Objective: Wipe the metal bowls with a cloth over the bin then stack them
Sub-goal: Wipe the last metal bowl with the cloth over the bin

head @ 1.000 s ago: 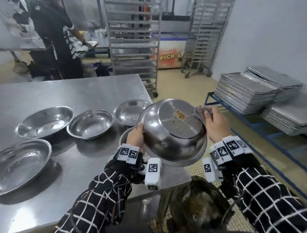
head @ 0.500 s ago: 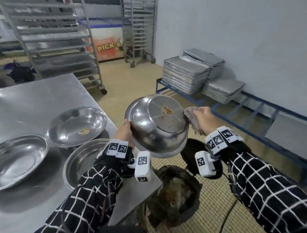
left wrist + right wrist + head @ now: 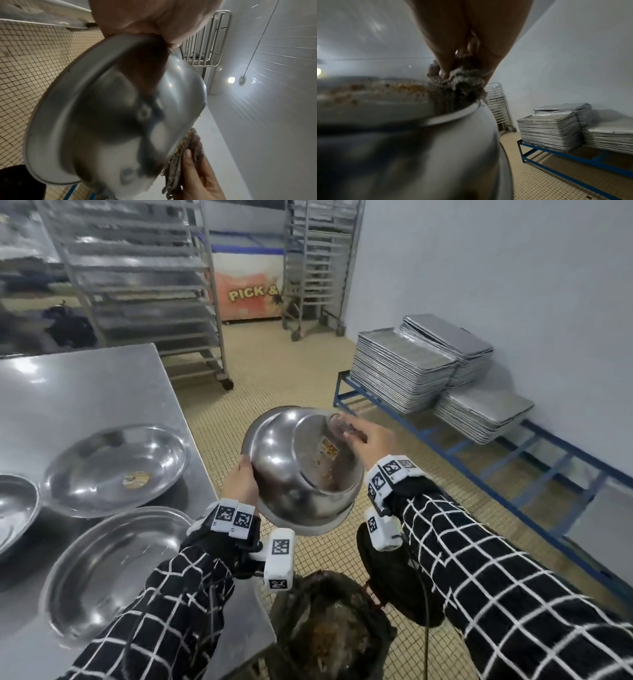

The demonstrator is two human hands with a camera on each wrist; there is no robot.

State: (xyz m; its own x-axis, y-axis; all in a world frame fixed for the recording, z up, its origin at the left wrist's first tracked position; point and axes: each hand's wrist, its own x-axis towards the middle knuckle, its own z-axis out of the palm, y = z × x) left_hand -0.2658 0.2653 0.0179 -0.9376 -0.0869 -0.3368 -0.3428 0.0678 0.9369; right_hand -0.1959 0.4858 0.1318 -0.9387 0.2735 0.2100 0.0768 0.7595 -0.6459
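A steel bowl [image 3: 294, 474] hangs upturned and tilted above the dark bin [image 3: 329, 631], its outer base smeared with yellow-brown crumbs. My left hand [image 3: 241, 484] grips its rim on the left; in the left wrist view that hand [image 3: 154, 20] clamps the bowl [image 3: 111, 115] at the top edge. My right hand [image 3: 366, 440] holds a grey-brown cloth [image 3: 342, 428] against the far right of the base. The right wrist view shows the fingers [image 3: 443, 70] bunched in the cloth [image 3: 464, 81] on the soiled bowl [image 3: 402, 121].
Three more steel bowls lie on the steel table [image 3: 85, 392]: one nearest [image 3: 113, 573], one behind it [image 3: 116, 467], one at the left edge [image 3: 13, 508]. Stacked baking trays [image 3: 404, 368] sit on a blue frame at right. Wheeled racks [image 3: 137, 285] stand behind.
The bowl has swung right, off the table and over the bin. The cloth has moved from beside the bowl onto its base. The view has turned right.
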